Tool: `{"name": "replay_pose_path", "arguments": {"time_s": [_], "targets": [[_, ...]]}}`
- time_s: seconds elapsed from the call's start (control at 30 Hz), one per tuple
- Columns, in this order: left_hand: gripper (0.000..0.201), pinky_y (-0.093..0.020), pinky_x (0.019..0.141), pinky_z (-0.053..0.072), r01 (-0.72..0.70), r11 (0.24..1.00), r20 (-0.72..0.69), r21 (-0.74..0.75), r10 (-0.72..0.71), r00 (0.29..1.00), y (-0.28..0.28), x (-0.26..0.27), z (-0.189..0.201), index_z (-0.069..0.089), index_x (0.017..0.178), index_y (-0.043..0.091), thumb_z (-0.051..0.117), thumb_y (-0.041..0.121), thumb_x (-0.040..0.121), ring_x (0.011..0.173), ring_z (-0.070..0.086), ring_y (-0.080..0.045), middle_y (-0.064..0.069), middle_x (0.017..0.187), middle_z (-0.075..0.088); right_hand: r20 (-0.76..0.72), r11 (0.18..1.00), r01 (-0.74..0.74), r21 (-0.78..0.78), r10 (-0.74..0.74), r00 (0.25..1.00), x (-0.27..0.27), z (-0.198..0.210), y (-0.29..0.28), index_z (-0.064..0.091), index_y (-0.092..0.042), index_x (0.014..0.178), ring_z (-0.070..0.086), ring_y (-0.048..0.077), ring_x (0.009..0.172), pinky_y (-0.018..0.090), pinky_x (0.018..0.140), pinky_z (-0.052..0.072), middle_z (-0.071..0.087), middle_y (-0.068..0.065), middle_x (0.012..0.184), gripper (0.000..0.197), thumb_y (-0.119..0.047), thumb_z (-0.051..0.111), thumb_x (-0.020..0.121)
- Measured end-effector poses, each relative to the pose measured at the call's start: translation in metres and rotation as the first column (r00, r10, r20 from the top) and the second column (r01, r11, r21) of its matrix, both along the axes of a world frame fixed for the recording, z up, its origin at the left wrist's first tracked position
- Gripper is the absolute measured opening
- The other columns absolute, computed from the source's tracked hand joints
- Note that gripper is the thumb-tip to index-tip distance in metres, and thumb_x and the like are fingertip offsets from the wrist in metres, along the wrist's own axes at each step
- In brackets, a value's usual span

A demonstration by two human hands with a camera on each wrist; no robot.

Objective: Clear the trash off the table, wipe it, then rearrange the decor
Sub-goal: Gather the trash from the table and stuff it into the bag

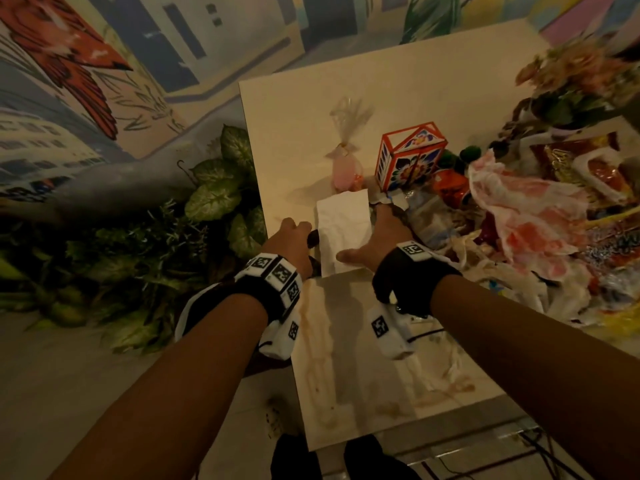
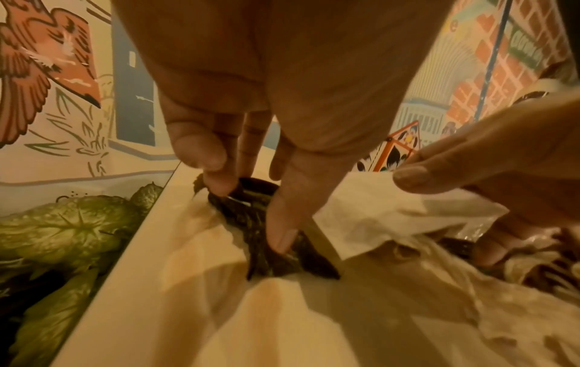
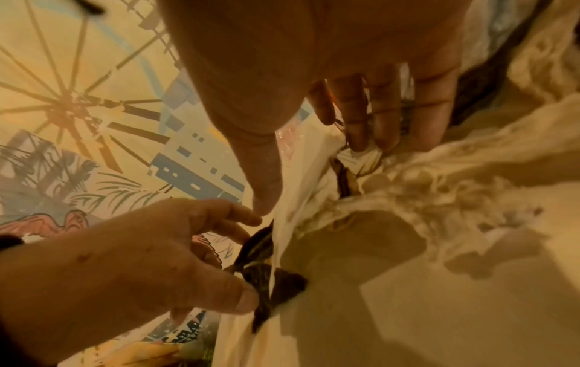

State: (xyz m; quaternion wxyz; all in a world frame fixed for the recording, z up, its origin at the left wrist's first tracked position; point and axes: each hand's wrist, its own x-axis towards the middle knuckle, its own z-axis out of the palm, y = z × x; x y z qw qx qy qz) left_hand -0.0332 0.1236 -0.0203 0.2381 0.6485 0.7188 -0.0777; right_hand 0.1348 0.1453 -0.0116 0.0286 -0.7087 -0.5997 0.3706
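Note:
On the cream table (image 1: 415, 84), at its left edge, my left hand (image 1: 304, 233) pinches a dark crumpled wrapper (image 2: 251, 218) between thumb and fingers. The wrapper (image 3: 267, 278) lies on the tabletop, partly under a white paper napkin (image 1: 343, 226). My right hand (image 1: 367, 233) holds that napkin (image 2: 376, 216) lifted off the table, thumb on top and fingers beneath. A colourful floral box (image 1: 408, 157) and a pink cellophane-wrapped gift (image 1: 346, 168) stand just behind the hands.
A heap of trash covers the table's right side: a pink-stained plastic bag (image 1: 526, 216), snack packets (image 1: 588, 161) and crumpled tissue (image 1: 450, 251). Artificial flowers (image 1: 575, 84) stand at the back right. Leafy plants (image 1: 214, 188) crowd the left edge. Brown stains (image 1: 318, 358) streak the near tabletop.

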Motion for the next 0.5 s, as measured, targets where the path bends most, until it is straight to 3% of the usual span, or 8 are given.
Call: {"name": "replay_pose_path", "arguments": {"time_s": [0.1,0.2,0.33,0.43,0.5], "targets": [[0.049,-0.037,0.081,0.045,-0.010,1.000,0.017,0.000,0.010,1.000,0.000,0.006,-0.008,0.046,0.122,0.016,0.067,0.010,0.078,0.104,0.056,-0.033,-0.009,0.122,0.040,0.134,0.994,-0.048,-0.100,0.061,0.989,-0.005,-0.013,0.004,0.021,-0.016,0.141,0.034,0.037,0.131,0.045,0.106,0.036,0.030,0.013,0.144,0.103,-0.044,0.080,0.062],[0.044,-0.039,0.088,0.045,-0.027,0.999,0.082,0.022,0.026,0.996,-0.001,0.015,-0.014,0.049,0.122,0.015,0.066,0.012,0.081,0.105,0.054,-0.034,-0.012,0.122,0.044,0.178,0.983,-0.054,-0.178,0.087,0.980,-0.004,-0.024,0.005,0.032,-0.018,0.140,0.031,0.042,0.131,0.047,0.105,0.037,0.027,0.015,0.145,0.079,-0.036,0.072,0.075],[0.032,-0.037,0.084,0.049,-0.071,0.995,0.202,0.073,0.055,0.978,0.000,0.026,-0.014,0.057,0.105,0.012,0.072,0.026,0.080,0.099,0.059,-0.032,-0.012,0.109,0.060,0.083,0.993,0.023,-0.116,-0.014,0.996,-0.006,-0.033,0.005,0.050,-0.026,0.125,0.047,0.040,0.117,0.049,0.096,0.046,0.046,0.013,0.132,0.060,-0.033,0.068,0.068],[0.028,-0.038,0.084,0.051,-0.119,0.990,0.271,0.076,0.094,0.958,0.001,0.032,-0.012,0.057,0.098,0.010,0.074,0.023,0.079,0.095,0.061,-0.031,-0.013,0.104,0.064,-0.005,0.994,0.034,-0.109,-0.034,0.999,-0.003,-0.024,0.005,0.059,-0.017,0.114,0.057,0.034,0.101,0.038,0.084,0.050,0.058,0.013,0.115,0.042,-0.023,0.066,0.073],[0.029,-0.042,0.085,0.052,-0.115,0.991,0.279,0.067,0.092,0.956,0.001,0.036,-0.010,0.057,0.098,0.009,0.074,0.022,0.079,0.096,0.061,-0.032,-0.014,0.103,0.065,-0.062,0.992,0.053,-0.116,-0.061,0.996,0.001,-0.021,0.004,0.060,-0.014,0.108,0.056,0.029,0.089,0.032,0.074,0.046,0.061,0.011,0.106,0.035,-0.018,0.066,0.074]]}}
